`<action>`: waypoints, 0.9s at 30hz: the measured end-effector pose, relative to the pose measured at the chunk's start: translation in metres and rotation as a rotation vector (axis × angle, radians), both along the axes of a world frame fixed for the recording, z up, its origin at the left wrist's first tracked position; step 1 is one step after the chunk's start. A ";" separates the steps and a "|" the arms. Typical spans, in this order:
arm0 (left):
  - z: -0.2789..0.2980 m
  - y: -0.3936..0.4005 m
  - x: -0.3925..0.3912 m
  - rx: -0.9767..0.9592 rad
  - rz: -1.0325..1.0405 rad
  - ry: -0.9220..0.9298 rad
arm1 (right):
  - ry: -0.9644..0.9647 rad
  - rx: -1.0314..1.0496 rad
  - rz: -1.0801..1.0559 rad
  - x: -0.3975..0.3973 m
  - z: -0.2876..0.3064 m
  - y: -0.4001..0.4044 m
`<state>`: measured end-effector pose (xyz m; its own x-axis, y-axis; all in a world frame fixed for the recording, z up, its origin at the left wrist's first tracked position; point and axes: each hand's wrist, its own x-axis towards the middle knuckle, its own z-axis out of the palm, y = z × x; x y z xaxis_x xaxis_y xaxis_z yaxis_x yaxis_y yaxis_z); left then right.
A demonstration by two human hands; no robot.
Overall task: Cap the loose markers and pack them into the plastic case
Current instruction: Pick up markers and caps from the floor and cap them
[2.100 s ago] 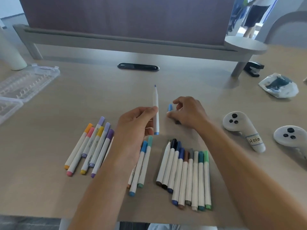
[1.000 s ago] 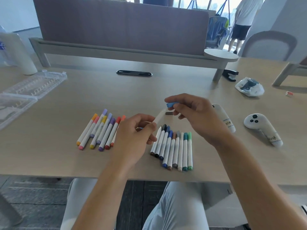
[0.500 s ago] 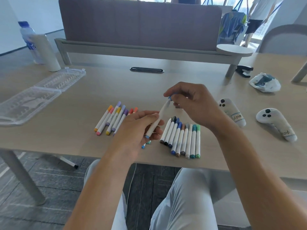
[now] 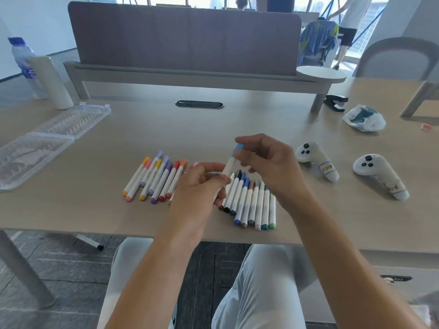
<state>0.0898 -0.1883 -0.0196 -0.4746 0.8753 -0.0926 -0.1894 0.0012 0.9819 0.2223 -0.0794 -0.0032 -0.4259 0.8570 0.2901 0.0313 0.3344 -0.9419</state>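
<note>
Since half a second ago, both hands have lifted a little above the desk, and the light-blue cap (image 4: 238, 148) now sits on the tip of the white-barrelled marker (image 4: 230, 165) rather than beside it.

Head view: the left hand (image 4: 202, 184) has its fingers curled round the lower part of the marker's barrel, holding it tilted with the capped end up and to the right. The right hand (image 4: 266, 162) pinches the cap between thumb and fingertips; whether the cap is pushed fully home cannot be told.

Taking this held marker as the landmark: directly below it, on the pale wooden desk (image 4: 95, 210), lies a row of white markers with dark, blue, brown, grey and green caps (image 4: 251, 200), side by side and touching. To its left lies a second row of white markers with orange, pink, yellow, purple and red caps (image 4: 154, 179), partly hidden by the left hand. Far to its left, near the desk edge, the clear plastic case (image 4: 45, 141) lies open, well apart from both rows. To its right rest two white hand controllers (image 4: 316, 160), and farther right and back a crumpled white bag (image 4: 363, 118). Beyond the case stand a white cylinder (image 4: 52, 83) and a water bottle with a blue cap (image 4: 23, 62).
</note>
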 end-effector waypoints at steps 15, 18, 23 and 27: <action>-0.003 0.021 0.033 0.012 -0.090 0.608 | -0.030 -0.070 -0.221 0.044 -0.018 0.003; -0.010 0.021 0.024 -0.016 0.026 0.872 | -0.273 -0.063 -0.297 0.065 -0.028 0.021; -0.024 0.023 -0.003 -0.136 0.082 1.171 | -0.644 0.063 -0.380 0.076 -0.049 0.027; -0.029 0.029 -0.013 -0.213 0.084 1.213 | -0.731 0.134 -0.376 0.068 -0.055 0.023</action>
